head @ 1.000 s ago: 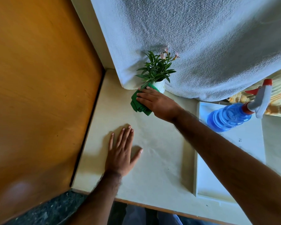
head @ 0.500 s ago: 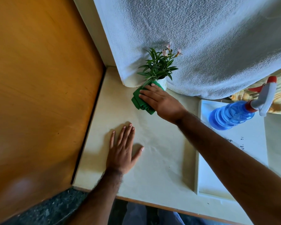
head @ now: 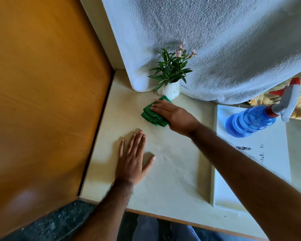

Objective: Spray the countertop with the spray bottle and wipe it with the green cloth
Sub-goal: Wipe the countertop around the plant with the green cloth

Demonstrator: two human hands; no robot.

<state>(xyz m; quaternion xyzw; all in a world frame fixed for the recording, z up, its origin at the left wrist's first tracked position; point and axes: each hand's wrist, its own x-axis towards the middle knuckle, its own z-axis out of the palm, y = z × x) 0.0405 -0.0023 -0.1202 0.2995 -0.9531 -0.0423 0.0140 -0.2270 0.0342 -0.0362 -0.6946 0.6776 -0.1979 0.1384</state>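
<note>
A folded green cloth (head: 150, 115) lies on the cream countertop (head: 172, 171), just in front of a small potted plant. My right hand (head: 174, 115) presses flat on the cloth, covering its right half. My left hand (head: 132, 159) rests flat on the countertop, fingers spread, nearer to me and holding nothing. The blue spray bottle (head: 250, 120) with a white and red trigger head stands at the right on a white tray, apart from both hands.
A plant in a white pot (head: 170, 89) stands against a pale textured towel (head: 215, 40) hanging at the back. A wooden panel (head: 42, 84) bounds the countertop on the left. The white tray (head: 233, 197) occupies the right side. The counter's front edge runs below my arms.
My right hand has slid the green cloth a little toward me and away from the pot. My left hand has stayed flat in place.
</note>
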